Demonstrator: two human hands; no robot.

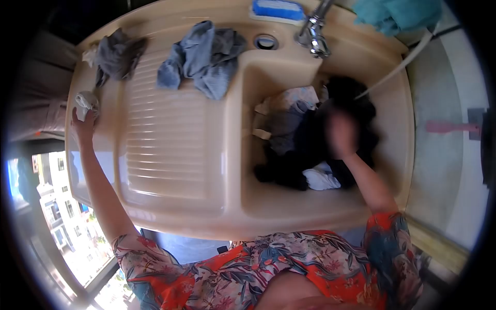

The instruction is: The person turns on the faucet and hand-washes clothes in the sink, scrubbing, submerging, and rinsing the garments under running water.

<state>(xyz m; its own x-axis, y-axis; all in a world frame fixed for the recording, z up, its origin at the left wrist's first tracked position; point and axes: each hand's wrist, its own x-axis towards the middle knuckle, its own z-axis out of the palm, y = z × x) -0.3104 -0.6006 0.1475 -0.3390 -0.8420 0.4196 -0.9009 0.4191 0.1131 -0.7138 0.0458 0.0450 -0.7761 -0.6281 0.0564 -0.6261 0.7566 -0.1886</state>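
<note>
- Overall, a beige sink (235,155) combines a ribbed surface (170,150) at left with a deep basin (395,139) at right; a bright window (59,217) stands at lower left.
- Back edge: a faucet (312,39), a brush (278,10) and a round hole (266,42) with a metal rim.
- Room for moving: the ribs, from the gray-blue cloth (206,59) to the front edge.
- Left hand (83,125): at the surface's left edge, thumb and fingers set about a small white cloth (87,99); whether they pinch it cannot be told.
- Right hand (342,133): over the black clothes (364,111) heaped in the basin; blurred, so finger position cannot be told.
- Basin contents, also: a gray cloth (285,130) and a pale patterned cloth (302,97).
- Materials: glossy, rounded sink; shiny metal faucet; blue bristles on the brush; crumpled, soft gray-blue cloth.
</note>
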